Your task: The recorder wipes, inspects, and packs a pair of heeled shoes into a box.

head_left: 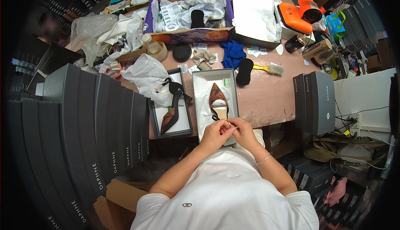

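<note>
A pointed shoe with a brown and black patterned toe lies in a grey open box in front of me, on white tissue, with white stuffing inside. At its heel end my left hand and my right hand meet, fingers pinched together. Something small is between the fingertips, too hidden to name; a dark strap shows just beside the left fingers. In the grey box part to the left lies the matching high-heeled shoe, on its side, with a dark strap and heel.
Tall stacks of grey shoe boxes crowd the left; more boxes stand at the right edge. Behind are a purple carton of crumpled paper, a yellow-handled brush, a blue cloth, a black pad and an orange device.
</note>
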The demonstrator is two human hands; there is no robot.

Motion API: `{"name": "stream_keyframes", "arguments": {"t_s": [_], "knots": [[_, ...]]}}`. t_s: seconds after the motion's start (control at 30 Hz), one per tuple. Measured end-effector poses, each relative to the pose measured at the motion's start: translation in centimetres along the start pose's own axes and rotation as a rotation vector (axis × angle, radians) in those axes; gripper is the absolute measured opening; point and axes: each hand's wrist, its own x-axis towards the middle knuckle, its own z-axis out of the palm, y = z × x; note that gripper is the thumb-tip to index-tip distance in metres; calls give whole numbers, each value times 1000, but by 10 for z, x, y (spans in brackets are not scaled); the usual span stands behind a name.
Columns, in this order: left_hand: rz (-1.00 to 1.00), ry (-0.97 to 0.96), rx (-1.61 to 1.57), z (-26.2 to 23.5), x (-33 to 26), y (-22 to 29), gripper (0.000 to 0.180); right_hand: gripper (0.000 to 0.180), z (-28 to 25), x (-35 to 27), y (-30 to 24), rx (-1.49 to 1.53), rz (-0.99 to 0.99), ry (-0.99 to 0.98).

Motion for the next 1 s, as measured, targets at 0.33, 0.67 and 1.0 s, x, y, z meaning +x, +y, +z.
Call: {"name": "stream_keyframes", "arguments": {"t_s": [0.33,0.67,1.0], "knots": [[209,-39,172,-14,-15,9,11,16,-26,-1,-3,239,174,-316],[290,59,204,-11,-29,11,15,16,-40,13,-8,163,60,-566],[102,159,-12,-16,-25,13,16,19,-13,-2,-9,555,282,-379]]}}
